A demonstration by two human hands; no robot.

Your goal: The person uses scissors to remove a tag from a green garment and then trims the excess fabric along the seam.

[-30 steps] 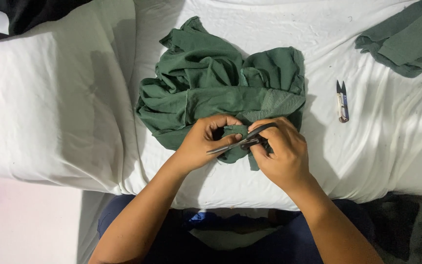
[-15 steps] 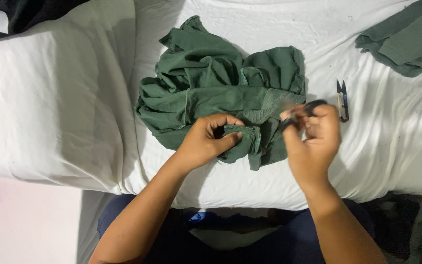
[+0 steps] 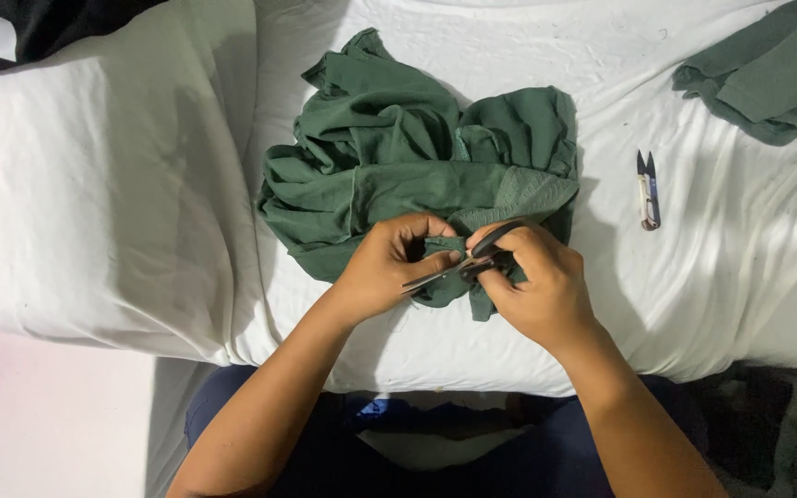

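A crumpled dark green garment (image 3: 398, 166) lies on a white sheet (image 3: 601, 304) in front of me. My left hand (image 3: 389, 267) pinches the garment's near edge, fingers curled around a fold of cloth. My right hand (image 3: 537, 286) grips black-handled scissors (image 3: 468, 267), whose blades point left toward my left hand and lie against the held cloth. Both hands meet at the garment's front edge.
A small pair of thread snips (image 3: 648, 189) lies on the sheet to the right. Another green cloth (image 3: 767, 74) sits at the top right corner. A black fabric item (image 3: 29, 28) shows at top left. The bed edge drops off near my lap.
My right hand, which had swung out to the right with the scissors half a second ago, has come back left to the cloth held by my left hand.
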